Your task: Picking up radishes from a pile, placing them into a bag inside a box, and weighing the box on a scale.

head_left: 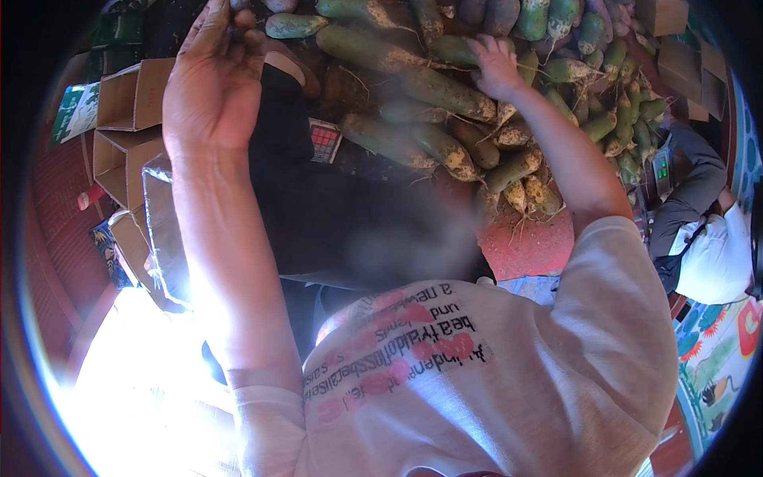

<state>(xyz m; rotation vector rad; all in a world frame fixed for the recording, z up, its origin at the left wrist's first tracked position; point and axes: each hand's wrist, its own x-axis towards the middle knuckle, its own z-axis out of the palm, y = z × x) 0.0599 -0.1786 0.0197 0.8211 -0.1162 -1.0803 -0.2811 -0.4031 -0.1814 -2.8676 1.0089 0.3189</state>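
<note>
My left hand (214,99) is raised at the upper left with its palm showing. Thumb and bent fingers stand apart, some of them cut off by the top edge, and nothing shows in the palm. Farther right, my right hand (499,70) reaches over a heap of green radishes (445,94) with dirt and thin roots on them. Its fingers are spread, the tips at the end of one green radish (453,50). Whether they grip it, I cannot tell. A long radish (369,49) lies to the left of that one.
Open cardboard boxes (131,95) line the left side. A calculator-like thing with red keys (324,141) lies beside my dark-clothed leg (350,215). Under the heap's near end is a red surface (528,246). At the far right another person (707,246) sits near a green-lit display (662,167).
</note>
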